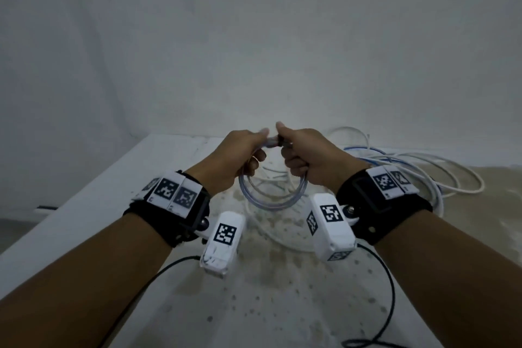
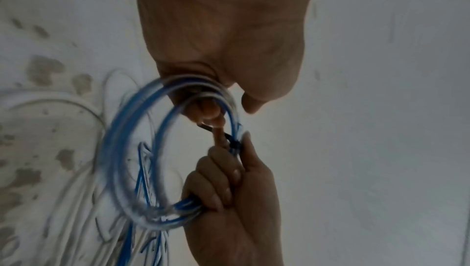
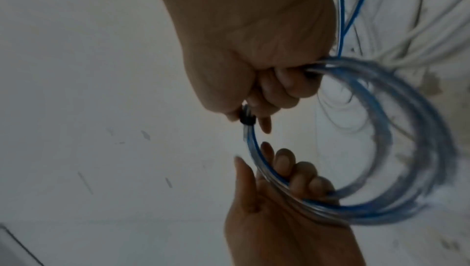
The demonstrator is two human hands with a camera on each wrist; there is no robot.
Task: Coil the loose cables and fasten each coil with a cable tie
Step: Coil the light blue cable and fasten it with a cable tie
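Observation:
A coil of blue and clear cable (image 1: 272, 200) hangs in the air over the table, held by both hands. My left hand (image 1: 254, 150) grips the coil's upper left, fingers curled round the strands. My right hand (image 1: 291, 150) grips the upper right. Between the two hands a black cable tie (image 1: 278, 140) wraps the strands. In the left wrist view the right hand (image 2: 229, 179) pinches the coil (image 2: 132, 149) at the tie (image 2: 232, 142), whose tail sticks out toward the left hand (image 2: 216, 109). In the right wrist view the tie (image 3: 246, 118) sits just beyond the right hand (image 3: 267, 97), with the left hand (image 3: 279, 169) below it.
Loose white cables (image 1: 423, 172) with some blue strands lie in a heap on the stained white table (image 1: 282, 305), under and to the right of the hands. Thin black wires (image 1: 391, 291) run from the wrist cameras. A plain wall stands close behind.

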